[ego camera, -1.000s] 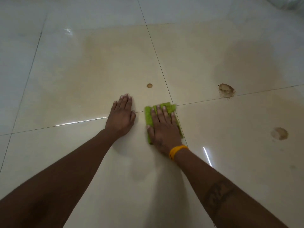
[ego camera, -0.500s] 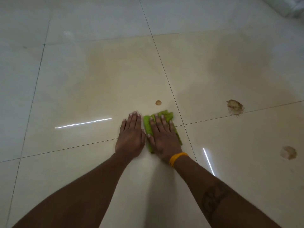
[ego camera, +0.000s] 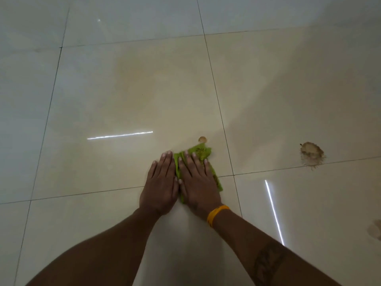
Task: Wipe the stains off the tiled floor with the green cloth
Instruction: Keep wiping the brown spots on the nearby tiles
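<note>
On tiled floor [ego camera: 123, 96], our right hand [ego camera: 198, 182] presses green cloth [ego camera: 203, 152] flat, fingers straight, for scrubbing pressure toward small stain [ego camera: 202, 139]; left hand [ego camera: 159, 186] flat, bracing.

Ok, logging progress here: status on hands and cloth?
Right hand flat on green cloth; left hand flat alongside. Cloth edge at small stain. Larger stain untouched. Nothing blocking.
</note>
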